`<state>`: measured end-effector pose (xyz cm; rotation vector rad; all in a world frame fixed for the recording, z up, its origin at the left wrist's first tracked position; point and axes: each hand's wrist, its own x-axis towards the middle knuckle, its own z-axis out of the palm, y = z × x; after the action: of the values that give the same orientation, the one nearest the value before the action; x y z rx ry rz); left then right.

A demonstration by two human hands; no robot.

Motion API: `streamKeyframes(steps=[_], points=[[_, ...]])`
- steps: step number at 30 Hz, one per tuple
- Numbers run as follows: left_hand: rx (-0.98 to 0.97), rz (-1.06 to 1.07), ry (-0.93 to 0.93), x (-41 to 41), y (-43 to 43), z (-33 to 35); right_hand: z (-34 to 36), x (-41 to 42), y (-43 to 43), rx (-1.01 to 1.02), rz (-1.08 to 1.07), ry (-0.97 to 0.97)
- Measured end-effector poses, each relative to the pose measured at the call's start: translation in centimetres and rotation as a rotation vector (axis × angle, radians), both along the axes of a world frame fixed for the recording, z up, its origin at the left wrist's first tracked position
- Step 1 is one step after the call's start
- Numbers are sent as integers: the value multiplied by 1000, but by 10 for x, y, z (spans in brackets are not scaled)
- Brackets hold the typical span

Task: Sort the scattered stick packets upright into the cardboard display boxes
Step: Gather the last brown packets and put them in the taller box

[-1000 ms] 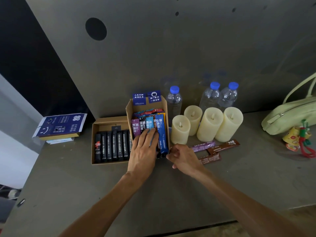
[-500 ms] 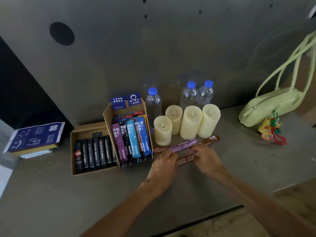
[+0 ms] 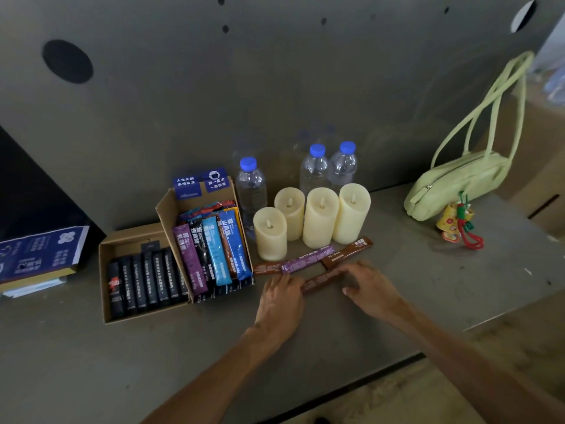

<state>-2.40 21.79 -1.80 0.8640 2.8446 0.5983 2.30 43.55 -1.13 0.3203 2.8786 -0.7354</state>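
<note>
Two cardboard display boxes stand side by side on the grey table. The low left box [image 3: 105,280] holds several black stick packets [image 3: 146,281]. The taller right box [image 3: 166,206] holds coloured packets [image 3: 211,249] leaning upright. Loose packets lie in front of the candles: a purple one [image 3: 307,258], a brown one [image 3: 348,250] and a nearer brown one [image 3: 321,280]. My left hand [image 3: 281,301] and my right hand [image 3: 371,290] hold the two ends of the nearer brown packet, flat on the table.
Several cream pillar candles [image 3: 318,217] and three blue-capped water bottles [image 3: 315,168] stand behind the loose packets. A pale green handbag [image 3: 455,182] with a charm lies at the right. A blue booklet stack [image 3: 39,255] sits at the left. The table edge [image 3: 367,374] runs near my forearms.
My left hand left the packets in the taller box and moved right to the loose brown packet. My right hand slid right along it. The camera view shifted right.
</note>
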Motion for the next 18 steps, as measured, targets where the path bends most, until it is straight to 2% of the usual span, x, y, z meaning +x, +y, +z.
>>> streamKeyframes(steps=[3, 5, 7, 10, 12, 18], points=[[178, 79, -296, 4, 0, 9, 7, 0, 8, -73, -46, 89], [278, 125, -443, 7, -1, 11, 20, 0, 9, -306, -107, 60], [323, 158, -507, 9, -2, 13, 33, 0, 8, -584, -174, 39], [355, 187, -570, 13, -2, 16, 49, 3, 5, -771, -225, 14], [367, 193, -582, 17, -2, 18, 54, 2, 3, -830, -227, 5], [416, 215, -550, 22, -6, 28, 61, -6, -5, -793, -230, 66]])
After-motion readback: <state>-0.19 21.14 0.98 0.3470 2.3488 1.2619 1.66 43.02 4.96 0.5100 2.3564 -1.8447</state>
